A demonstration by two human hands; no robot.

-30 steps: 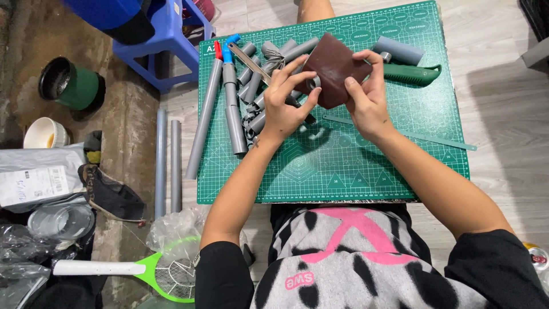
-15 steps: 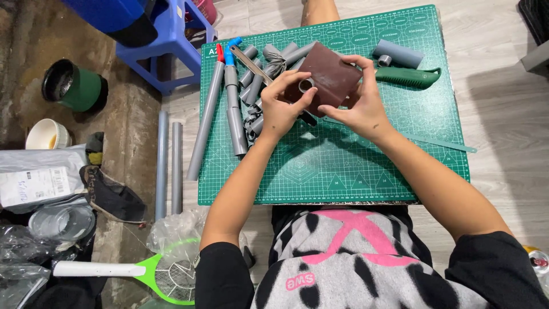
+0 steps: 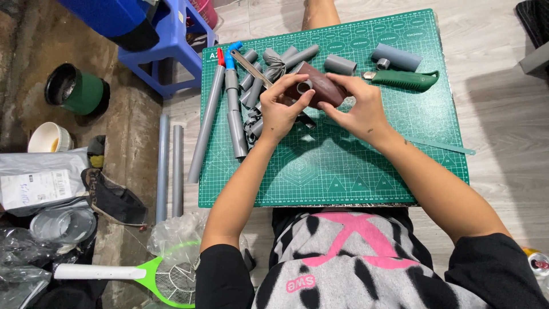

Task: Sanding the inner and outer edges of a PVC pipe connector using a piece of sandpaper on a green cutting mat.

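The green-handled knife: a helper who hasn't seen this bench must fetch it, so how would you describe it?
Find the green cutting mat on the floor. Near its far right corner, just beyond the right hand, lies the knife, beside two short grey pipe pieces. It alone has a dark green curved handle.

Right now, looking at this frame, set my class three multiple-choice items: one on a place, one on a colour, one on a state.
1. Where does the green-handled utility knife lie? A on the cutting mat B on the stool C on the floor
2. What colour is the sheet held around a short pipe piece? A yellow B brown C white
3. The left hand and right hand are: A both holding the brown sheet B both idle C apart on the floor

Answers: 1 A, it rests on the mat's far right; 2 B, it is dark reddish-brown; 3 A, the fingers of both grip it.
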